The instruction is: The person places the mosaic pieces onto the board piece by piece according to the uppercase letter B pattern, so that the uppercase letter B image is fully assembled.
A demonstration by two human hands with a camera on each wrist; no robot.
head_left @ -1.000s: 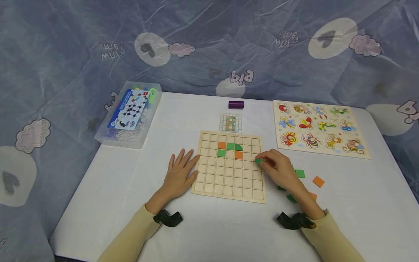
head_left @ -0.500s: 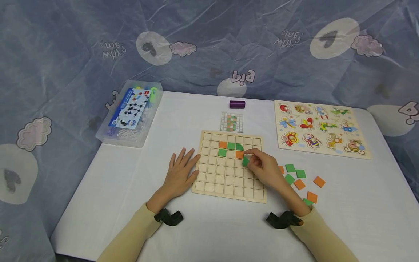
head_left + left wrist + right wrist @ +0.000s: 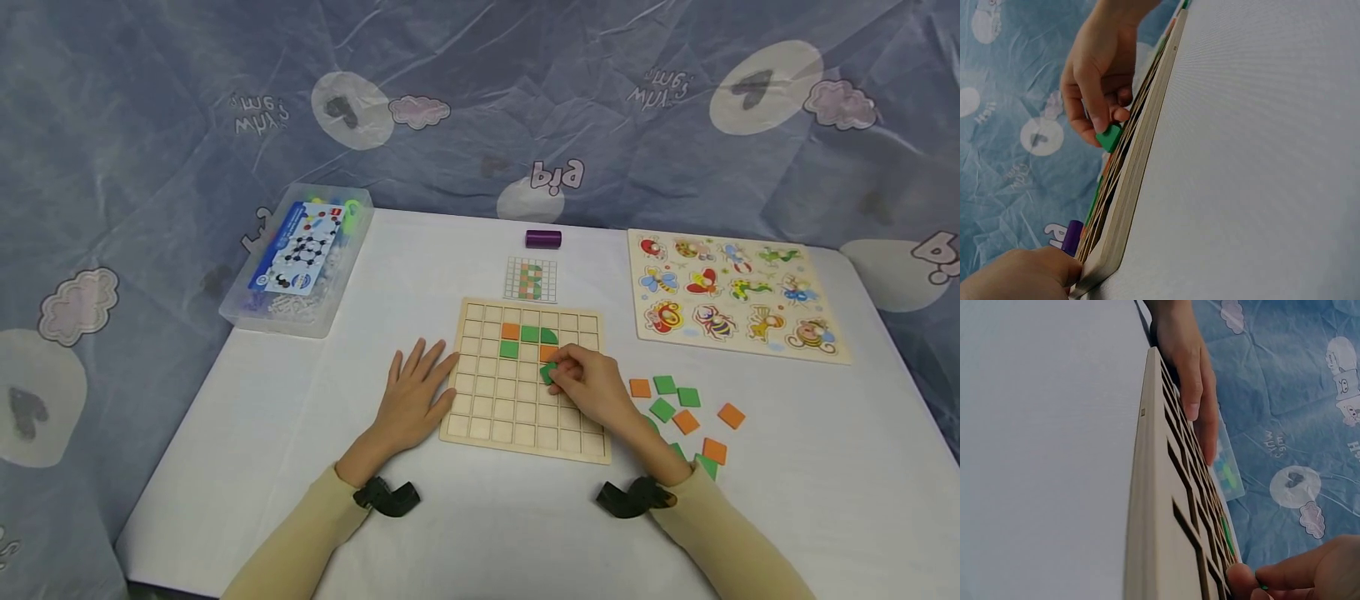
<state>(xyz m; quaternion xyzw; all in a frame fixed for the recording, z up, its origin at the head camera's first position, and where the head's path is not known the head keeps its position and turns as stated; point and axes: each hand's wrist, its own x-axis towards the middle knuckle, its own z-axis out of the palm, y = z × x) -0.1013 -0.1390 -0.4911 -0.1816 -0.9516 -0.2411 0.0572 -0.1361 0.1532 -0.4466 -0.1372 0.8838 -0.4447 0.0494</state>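
Observation:
A wooden grid board (image 3: 495,408) lies on the white table with several orange and green tiles in its upper cells. My right hand (image 3: 596,387) pinches a green tile (image 3: 548,373) between thumb and fingers, just below the orange tile (image 3: 548,354) on the board. In the left wrist view that green tile (image 3: 1109,137) is tilted at the board's surface, and one of its corners looks rounded. Flat on the table, fingers spread, my left hand (image 3: 405,400) touches the board's left edge with its fingertips.
Loose green tiles (image 3: 687,397) and orange tiles (image 3: 731,416) lie right of the board, some partly behind the right forearm. Beyond the board are a pattern card (image 3: 531,279) and a purple cylinder (image 3: 543,240). An insect puzzle board (image 3: 738,296) lies back right, a clear plastic box (image 3: 300,262) back left.
My right hand has carried the green tile leftward from the board's right edge to below the orange tile. Loose tiles behind that arm came into view. The left hand stays in place.

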